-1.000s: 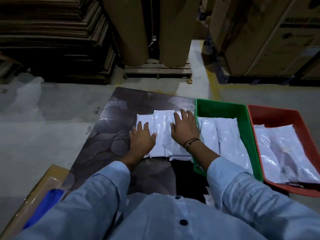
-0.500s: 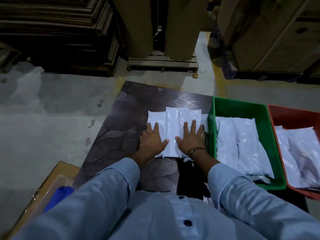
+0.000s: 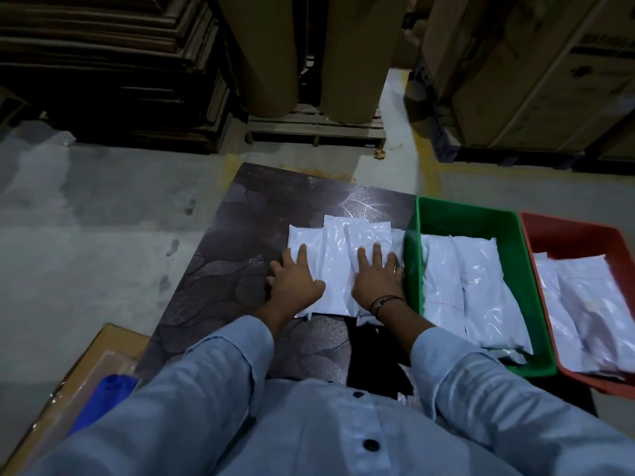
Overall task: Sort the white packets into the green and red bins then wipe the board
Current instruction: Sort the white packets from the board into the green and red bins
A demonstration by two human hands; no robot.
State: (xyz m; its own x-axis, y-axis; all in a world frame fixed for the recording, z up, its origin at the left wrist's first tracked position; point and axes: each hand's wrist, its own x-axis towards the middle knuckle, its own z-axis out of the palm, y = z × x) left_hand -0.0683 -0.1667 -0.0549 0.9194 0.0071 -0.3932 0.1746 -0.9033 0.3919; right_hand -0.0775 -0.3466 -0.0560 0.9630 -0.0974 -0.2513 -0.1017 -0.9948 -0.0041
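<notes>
- Row of white packets [image 3: 336, 255]: several lie side by side, overlapping, on the dark surface [image 3: 237, 269], at the centre of the view; the right edge of the row lies just beside the green bin.
- Left hand [image 3: 294, 282]: flat and wide, fingers straight and spread, pressing the packet at the 9 o'clock end of the row, with the outer fingers over the bare surface.
- Right hand [image 3: 377, 282]: flat and wide, fingers straight, pressing the packets at the 3 o'clock end; a dark wristband [image 3: 385, 301] circles the wrist.
- Green bin [image 3: 464, 219]: at 3 o'clock of the row, holding two white packets [image 3: 481, 290] laid lengthwise.
- Red bin [image 3: 570, 238]: touching the green bin on its 3 o'clock side, holding further white packets [image 3: 591, 304].
- Cardboard box [image 3: 113, 338]: at 7 o'clock, beside the surface, with a blue item [image 3: 103, 403] on it.
- Wooden pallet [image 3: 316, 128]: at 12 o'clock on the floor, carrying two brown rolls.
</notes>
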